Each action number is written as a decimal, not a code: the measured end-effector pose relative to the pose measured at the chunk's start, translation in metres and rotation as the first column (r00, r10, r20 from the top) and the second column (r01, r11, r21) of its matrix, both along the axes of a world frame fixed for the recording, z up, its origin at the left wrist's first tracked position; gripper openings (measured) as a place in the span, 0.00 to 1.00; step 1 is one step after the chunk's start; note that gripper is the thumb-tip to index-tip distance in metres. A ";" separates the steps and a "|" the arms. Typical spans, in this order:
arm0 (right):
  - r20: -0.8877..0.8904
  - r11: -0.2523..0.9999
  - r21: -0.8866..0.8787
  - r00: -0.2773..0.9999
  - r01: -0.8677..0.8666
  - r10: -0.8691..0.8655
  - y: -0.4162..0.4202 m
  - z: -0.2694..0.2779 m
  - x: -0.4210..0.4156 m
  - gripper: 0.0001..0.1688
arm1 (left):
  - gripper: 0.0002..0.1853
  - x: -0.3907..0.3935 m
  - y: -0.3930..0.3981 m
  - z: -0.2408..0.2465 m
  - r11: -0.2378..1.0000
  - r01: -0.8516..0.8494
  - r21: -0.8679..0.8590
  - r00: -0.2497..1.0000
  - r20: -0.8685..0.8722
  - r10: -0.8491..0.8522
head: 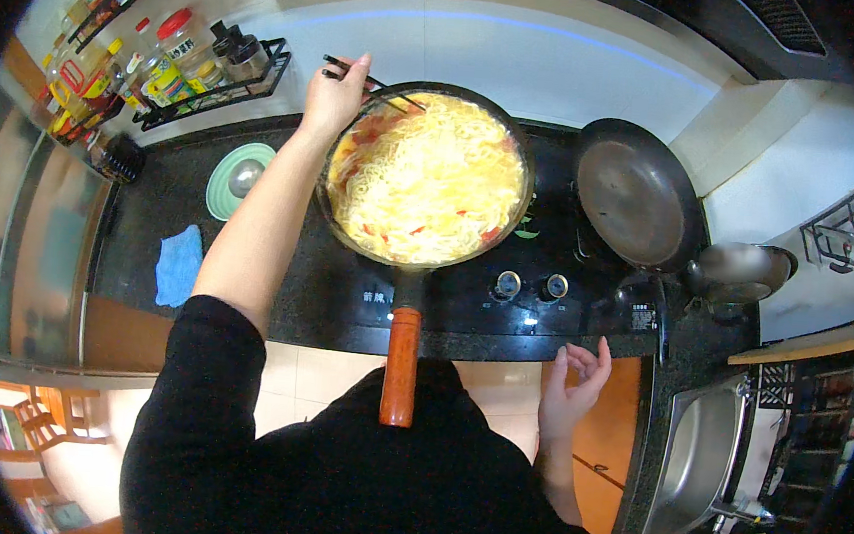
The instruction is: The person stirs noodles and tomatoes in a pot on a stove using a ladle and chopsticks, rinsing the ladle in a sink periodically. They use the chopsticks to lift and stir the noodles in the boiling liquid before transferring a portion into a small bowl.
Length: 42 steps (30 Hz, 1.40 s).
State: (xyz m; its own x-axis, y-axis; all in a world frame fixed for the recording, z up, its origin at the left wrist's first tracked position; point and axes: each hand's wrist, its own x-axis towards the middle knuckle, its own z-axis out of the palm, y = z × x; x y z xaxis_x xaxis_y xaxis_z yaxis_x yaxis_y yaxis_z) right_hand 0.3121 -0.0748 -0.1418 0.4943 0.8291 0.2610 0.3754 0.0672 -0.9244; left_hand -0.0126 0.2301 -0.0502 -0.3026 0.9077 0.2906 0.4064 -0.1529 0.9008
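Observation:
My left hand [337, 94] is closed around a pair of black chopsticks [399, 98], whose tips reach the noodles near the pan's upper left rim. The frying pan [323, 214] sits on the black glass hob, full of yellowish noodles [434, 177] in broth with red pieces, perhaps tomato. Its wooden handle [401, 367] points toward my body and overhangs the counter edge. My right hand [576, 384] is in front of the counter's edge, right of that handle, palm partly up, fingers loosely curled and holding nothing.
A dark wok [632, 196] sits to the right, beside a metal pan [742, 273]. Left lie a green bowl [219, 183] with a metal ladle [244, 177] and a blue cloth [178, 266]. Hob knobs [507, 285] face me; a wall rack [276, 74] holds seasonings. A sink [698, 454] is lower right.

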 end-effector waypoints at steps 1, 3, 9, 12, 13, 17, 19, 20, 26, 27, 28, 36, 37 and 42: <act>0.021 1.000 -0.004 1.000 0.009 -0.009 -0.001 -0.001 0.003 0.33 | 0.19 0.005 0.008 -0.005 1.000 -0.015 0.003 0.999 -0.035 0.015; 0.063 0.999 -0.016 0.998 0.027 -0.026 -0.003 -0.003 0.007 0.33 | 0.19 0.020 0.020 -0.013 0.999 0.050 0.019 0.997 0.062 -0.051; 0.036 1.000 -0.020 0.999 0.023 -0.022 -0.003 -0.005 0.005 0.33 | 0.19 0.038 0.012 -0.038 0.944 0.229 -0.238 0.950 -0.155 -0.269; 0.018 0.999 -0.040 1.000 0.020 -0.019 -0.001 -0.003 0.003 0.33 | 0.19 0.036 -0.007 -0.035 0.914 0.315 -0.257 0.900 -0.226 -0.373; 0.009 0.999 -0.036 1.000 0.016 -0.015 0.001 -0.003 0.003 0.33 | 0.19 0.042 -0.024 -0.018 0.898 0.307 -0.316 0.881 -0.262 -0.394; -0.021 0.999 -0.021 0.999 -0.025 0.024 0.007 -0.001 -0.001 0.33 | 0.18 0.031 -0.057 0.003 0.837 0.375 -0.398 0.773 -0.364 -0.520; -0.015 0.998 -0.023 0.999 -0.050 0.050 0.011 0.000 -0.004 0.32 | 0.19 0.022 -0.072 0.008 0.824 0.414 -0.386 0.765 -0.343 -0.545; -0.006 0.998 -0.026 0.998 -0.061 0.061 0.012 0.001 -0.007 0.32 | 0.17 0.019 -0.080 0.013 0.829 0.431 -0.355 0.764 -0.346 -0.545; -0.009 0.994 -0.035 0.995 -0.100 0.099 0.020 0.003 -0.014 0.33 | 0.14 0.000 -0.118 0.049 0.907 0.397 -0.138 0.900 -0.136 -0.414; -0.003 0.995 -0.038 0.995 -0.096 0.096 0.020 0.003 -0.013 0.33 | 0.14 0.005 -0.128 0.058 0.919 0.368 -0.139 0.920 -0.088 -0.382; -0.013 0.994 -0.032 0.995 -0.103 0.103 0.021 0.002 -0.014 0.33 | 0.14 0.000 -0.132 0.056 0.897 0.412 -0.162 0.896 -0.110 -0.431; -0.004 0.989 -0.026 0.990 -0.143 0.143 0.025 0.005 -0.015 0.32 | 0.05 0.032 -0.145 0.000 0.722 0.662 -0.203 0.576 -0.479 -0.662; 0.001 0.990 -0.024 0.990 -0.138 0.138 0.025 0.004 -0.015 0.33 | 0.05 0.031 -0.137 -0.008 0.725 0.668 -0.168 0.552 -0.541 -0.634; 0.019 0.995 -0.048 0.996 -0.089 0.090 0.023 0.002 -0.012 0.33 | 0.06 0.022 -0.103 -0.033 0.758 0.646 -0.093 0.567 -0.606 -0.558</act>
State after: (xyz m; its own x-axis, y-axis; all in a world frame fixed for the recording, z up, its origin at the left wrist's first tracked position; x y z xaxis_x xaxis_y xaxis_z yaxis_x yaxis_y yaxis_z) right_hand 0.3003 -0.0516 -0.1395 0.4124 0.8815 0.2300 0.3890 0.0579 -0.9194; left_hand 0.0096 0.1271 -0.0831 0.5629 0.7585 0.3285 0.5921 -0.6473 0.4800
